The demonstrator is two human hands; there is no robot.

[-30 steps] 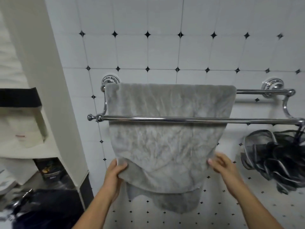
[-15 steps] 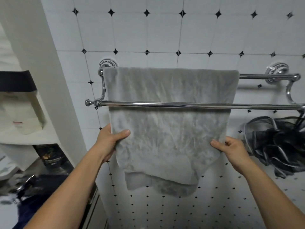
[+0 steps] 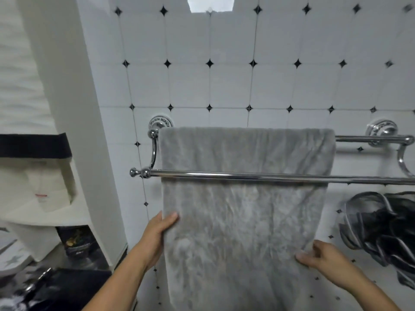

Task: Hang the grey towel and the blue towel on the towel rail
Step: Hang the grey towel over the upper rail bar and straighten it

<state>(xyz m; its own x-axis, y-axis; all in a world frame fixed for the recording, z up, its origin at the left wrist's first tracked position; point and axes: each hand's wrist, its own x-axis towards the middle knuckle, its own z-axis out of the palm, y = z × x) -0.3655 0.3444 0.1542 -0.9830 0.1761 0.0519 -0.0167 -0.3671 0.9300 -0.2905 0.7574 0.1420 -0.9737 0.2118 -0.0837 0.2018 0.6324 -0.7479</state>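
- The grey towel (image 3: 244, 209) is hanging over the back bar (image 3: 368, 138) of the towel rail (image 3: 153, 151), toward its left end, and dropping behind the front bar (image 3: 280, 176).
- The left hand (image 3: 157, 234) is pinching the towel's left edge, thumb on the front and fingers tucked behind, clamped on the cloth. The right hand (image 3: 323, 261) is gripping the right edge lower down, fingers curled round it.
- Compared with a moment ago, the front layer is lying flatter and its sides are running straighter. The ragged back layer that was peeking out below is no longer showing.
- I'd judge the grey towel as good as hung — only letting go remains.
- The blue towel is yet to go up. I cannot pick it out for sure, though a dark heap (image 3: 67, 288) is lying at the bottom left.
- A black mesh puff (image 3: 381, 232) is dangling below the rail's right end.
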